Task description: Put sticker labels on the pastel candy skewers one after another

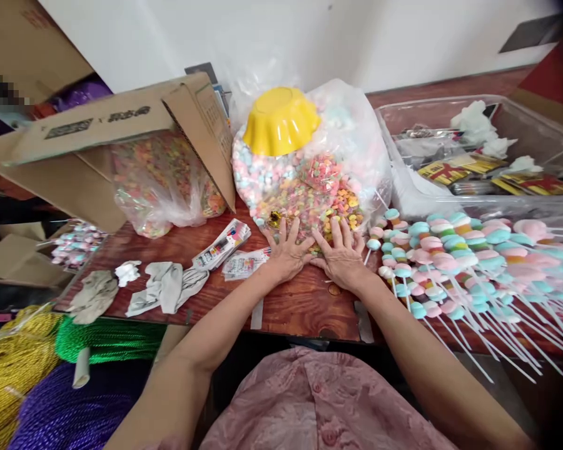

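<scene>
My left hand (pixel 287 251) lies with its fingers spread on the near side of a clear bag of small colourful gummy candies (pixel 293 203). Beside it, my right hand (pixel 341 253) rests on the same bag, fingers also apart. Neither hand grips anything. Behind the gummies sits a big clear bag of pink, blue and white marshmallows (pixel 248 172), with an upturned yellow fluted bowl (pixel 281 122) on top. To the right of my right hand lies a heap of marshmallow skewers (pixel 455 250) on white sticks.
An open cardboard box (pixel 122 125) on its side holds another bag of gummies (pixel 166 181). Printed packets (pixel 223 244) and grey gloves (pixel 166 287) lie left on the wooden table (pixel 300 306). A clear plastic bin (pixel 478 203) stands back right. Coloured cord bundles (pixel 107 339) are lower left.
</scene>
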`<act>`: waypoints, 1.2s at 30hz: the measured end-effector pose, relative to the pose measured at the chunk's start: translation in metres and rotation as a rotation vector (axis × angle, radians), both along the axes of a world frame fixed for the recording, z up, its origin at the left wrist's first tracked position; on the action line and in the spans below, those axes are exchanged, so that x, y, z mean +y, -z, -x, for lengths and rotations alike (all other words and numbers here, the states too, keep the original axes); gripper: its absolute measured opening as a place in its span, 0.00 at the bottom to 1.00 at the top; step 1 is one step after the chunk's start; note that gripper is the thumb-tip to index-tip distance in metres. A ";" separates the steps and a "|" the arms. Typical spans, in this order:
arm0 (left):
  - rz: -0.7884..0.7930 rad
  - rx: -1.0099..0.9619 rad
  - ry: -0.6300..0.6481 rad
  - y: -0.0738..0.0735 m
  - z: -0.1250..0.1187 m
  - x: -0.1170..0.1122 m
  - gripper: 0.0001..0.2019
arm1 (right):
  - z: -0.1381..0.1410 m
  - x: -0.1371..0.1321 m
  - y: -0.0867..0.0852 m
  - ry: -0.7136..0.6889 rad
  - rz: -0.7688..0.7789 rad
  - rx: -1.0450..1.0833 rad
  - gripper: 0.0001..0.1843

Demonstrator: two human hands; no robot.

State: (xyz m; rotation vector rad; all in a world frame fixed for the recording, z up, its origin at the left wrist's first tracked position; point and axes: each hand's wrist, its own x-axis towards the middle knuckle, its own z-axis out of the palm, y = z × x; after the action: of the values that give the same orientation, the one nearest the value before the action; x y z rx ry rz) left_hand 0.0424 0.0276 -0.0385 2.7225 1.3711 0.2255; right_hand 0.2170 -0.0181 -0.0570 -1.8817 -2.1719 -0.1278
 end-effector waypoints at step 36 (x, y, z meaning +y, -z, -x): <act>0.992 -1.161 -0.026 -0.043 0.019 -0.005 0.21 | 0.041 -0.005 -0.065 -0.231 -0.003 0.461 0.20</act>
State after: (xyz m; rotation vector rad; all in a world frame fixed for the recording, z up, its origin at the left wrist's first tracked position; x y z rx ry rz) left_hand 0.0230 0.0224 0.0043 1.3087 0.7789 0.7234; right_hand 0.1757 -0.0234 0.0082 -1.4603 -2.0333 0.3152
